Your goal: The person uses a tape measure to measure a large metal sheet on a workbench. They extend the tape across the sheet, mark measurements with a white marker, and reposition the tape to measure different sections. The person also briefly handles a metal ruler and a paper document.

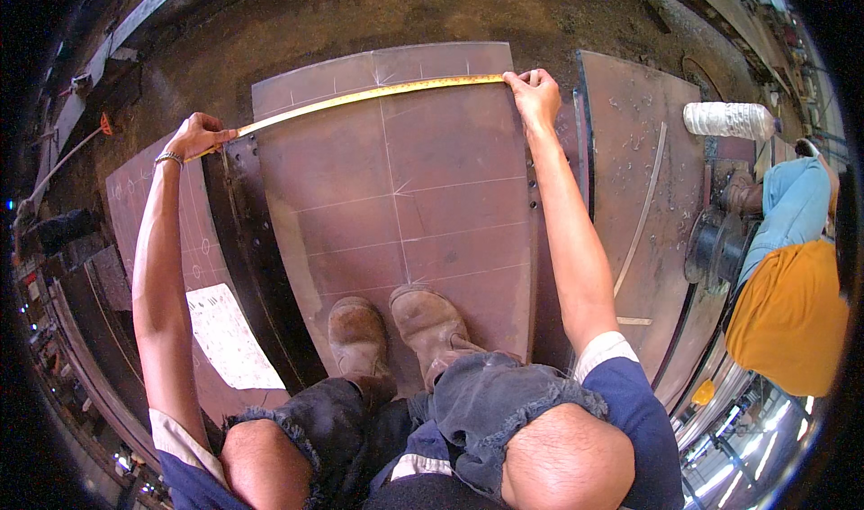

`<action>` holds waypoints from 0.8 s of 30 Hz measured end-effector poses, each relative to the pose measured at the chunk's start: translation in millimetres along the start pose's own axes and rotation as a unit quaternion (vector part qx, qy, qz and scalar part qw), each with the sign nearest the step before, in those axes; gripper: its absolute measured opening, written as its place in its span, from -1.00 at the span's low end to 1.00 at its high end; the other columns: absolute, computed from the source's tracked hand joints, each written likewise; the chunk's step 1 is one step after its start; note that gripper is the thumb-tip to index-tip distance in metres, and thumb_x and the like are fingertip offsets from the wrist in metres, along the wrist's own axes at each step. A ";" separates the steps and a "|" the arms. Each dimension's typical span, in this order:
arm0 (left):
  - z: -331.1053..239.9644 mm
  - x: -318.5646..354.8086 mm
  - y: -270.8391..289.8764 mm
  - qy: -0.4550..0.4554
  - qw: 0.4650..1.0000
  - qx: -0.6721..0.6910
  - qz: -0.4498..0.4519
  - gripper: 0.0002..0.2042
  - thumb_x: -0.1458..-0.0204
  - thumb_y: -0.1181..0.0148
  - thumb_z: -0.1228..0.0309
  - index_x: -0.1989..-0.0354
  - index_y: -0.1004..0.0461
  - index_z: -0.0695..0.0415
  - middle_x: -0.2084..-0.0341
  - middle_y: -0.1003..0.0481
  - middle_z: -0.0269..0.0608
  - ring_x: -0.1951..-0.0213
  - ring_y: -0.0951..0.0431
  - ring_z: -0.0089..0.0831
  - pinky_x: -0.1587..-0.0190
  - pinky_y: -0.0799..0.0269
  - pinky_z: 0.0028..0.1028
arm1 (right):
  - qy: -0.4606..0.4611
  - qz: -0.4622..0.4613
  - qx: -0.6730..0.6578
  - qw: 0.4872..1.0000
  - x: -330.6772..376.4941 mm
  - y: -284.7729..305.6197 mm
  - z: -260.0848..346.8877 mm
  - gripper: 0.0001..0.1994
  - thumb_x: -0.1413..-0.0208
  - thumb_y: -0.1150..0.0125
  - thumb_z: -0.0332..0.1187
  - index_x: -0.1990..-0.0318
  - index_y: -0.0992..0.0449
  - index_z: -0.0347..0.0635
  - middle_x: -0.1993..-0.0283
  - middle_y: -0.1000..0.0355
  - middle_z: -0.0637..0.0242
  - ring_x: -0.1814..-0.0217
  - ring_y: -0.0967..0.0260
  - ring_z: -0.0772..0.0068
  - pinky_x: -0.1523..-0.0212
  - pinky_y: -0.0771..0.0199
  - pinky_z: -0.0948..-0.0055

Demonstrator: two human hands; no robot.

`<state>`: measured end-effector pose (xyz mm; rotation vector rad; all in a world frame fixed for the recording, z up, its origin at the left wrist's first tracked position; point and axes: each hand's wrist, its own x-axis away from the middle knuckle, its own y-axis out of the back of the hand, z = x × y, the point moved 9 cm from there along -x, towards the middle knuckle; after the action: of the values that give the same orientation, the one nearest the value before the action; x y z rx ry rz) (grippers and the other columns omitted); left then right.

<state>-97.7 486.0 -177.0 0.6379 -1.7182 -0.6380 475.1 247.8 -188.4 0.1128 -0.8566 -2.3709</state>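
A yellow tape measure (360, 95) is stretched across the far part of a reddish-brown steel plate (468, 168). My left hand (203, 136), with a bracelet at its wrist, pinches the tape just past the plate's left edge. At the plate's right edge, the fingers of my right hand (535, 96) close on the other end of the tape. Thin white lines run across the plate, with one long line down its middle and short crossing marks. My two brown boots (423, 321) stand on its near part.
A marked paper sheet (229, 334) lies on another plate at left. Dark beams with holes (247, 186) flank the middle plate. On the right are a plate with chips (639, 150), a white-wrapped bottle (727, 119), and a person in an orange top (792, 316).
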 end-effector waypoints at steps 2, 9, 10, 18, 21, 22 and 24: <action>-4.8 4.5 4.4 -0.014 0.998 0.021 -0.052 -0.51 0.12 -0.43 -0.04 0.47 -0.60 0.25 0.60 -0.55 -0.28 0.51 -0.53 -0.56 0.42 -0.43 -0.46 | 0.004 0.000 0.006 1.000 0.5 2.5 0.6 -0.68 0.21 -0.49 -0.23 0.55 -0.45 -0.22 0.56 -0.47 0.34 0.51 -0.37 0.45 0.35 -0.40 0.35; -12.5 2.0 6.6 -0.019 1.000 -0.016 -0.014 -0.53 0.14 -0.40 -0.07 0.53 -0.64 0.19 0.64 -0.57 -0.29 0.53 -0.56 -0.49 0.36 -0.45 -0.43 | 0.039 -0.008 0.033 0.999 5.8 3.4 11.3 -0.68 0.19 -0.48 -0.23 0.52 -0.44 -0.23 0.52 -0.51 0.27 0.45 -0.48 0.33 0.33 -0.43 0.30; -10.9 1.9 7.5 -0.017 1.000 -0.016 -0.014 -0.54 0.14 -0.40 -0.07 0.53 -0.64 0.18 0.64 -0.57 -0.29 0.53 -0.57 -0.50 0.36 -0.46 -0.44 | 0.041 -0.005 0.043 0.998 5.9 3.3 12.2 -0.68 0.19 -0.48 -0.23 0.51 -0.44 -0.23 0.51 -0.52 0.26 0.44 -0.49 0.31 0.32 -0.43 0.30; -13.8 -2.8 2.8 -0.011 0.998 -0.055 -0.015 -0.57 0.16 -0.40 -0.05 0.53 -0.66 0.15 0.62 -0.59 -0.29 0.50 -0.58 -0.46 0.30 -0.48 -0.40 | 0.051 -0.013 0.050 0.997 1.6 4.2 14.3 -0.65 0.21 -0.48 -0.19 0.51 -0.46 -0.26 0.47 -0.55 0.19 0.41 -0.52 0.19 0.30 -0.46 0.25; -2.2 -3.5 4.0 -0.019 0.997 -0.071 -0.031 -0.54 0.16 -0.38 -0.09 0.53 -0.66 0.14 0.62 -0.59 -0.28 0.48 -0.59 -0.41 0.30 -0.48 -0.36 | 0.055 -0.013 0.087 0.995 -1.0 -1.7 15.6 -0.64 0.23 -0.48 -0.16 0.50 -0.49 -0.26 0.46 -0.55 0.16 0.39 -0.53 0.16 0.29 -0.47 0.23; 5.7 -2.4 3.6 -0.020 0.996 -0.087 -0.017 -0.52 0.16 -0.36 -0.13 0.51 -0.66 0.12 0.60 -0.59 -0.26 0.46 -0.60 -0.38 0.30 -0.47 -0.34 | 0.076 -0.006 0.073 0.994 2.2 -7.3 19.7 -0.63 0.24 -0.49 -0.13 0.45 -0.55 -0.26 0.44 -0.56 0.12 0.37 -0.54 0.13 0.28 -0.47 0.21; -6.1 11.7 9.2 -0.037 0.995 -0.080 -0.039 -0.52 0.11 -0.34 -0.12 0.57 -0.61 0.13 0.64 -0.54 -0.28 0.52 -0.50 -0.46 0.39 -0.39 -0.30 | 0.061 0.013 0.087 0.994 4.5 -8.1 16.6 -0.63 0.19 -0.47 -0.14 0.35 -0.61 -0.27 0.35 -0.58 0.05 0.33 -0.54 0.10 0.23 -0.49 0.20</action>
<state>-95.1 483.7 -161.3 0.5773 -1.6969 -0.8550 462.7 259.3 -179.7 0.3120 -0.9965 -2.2370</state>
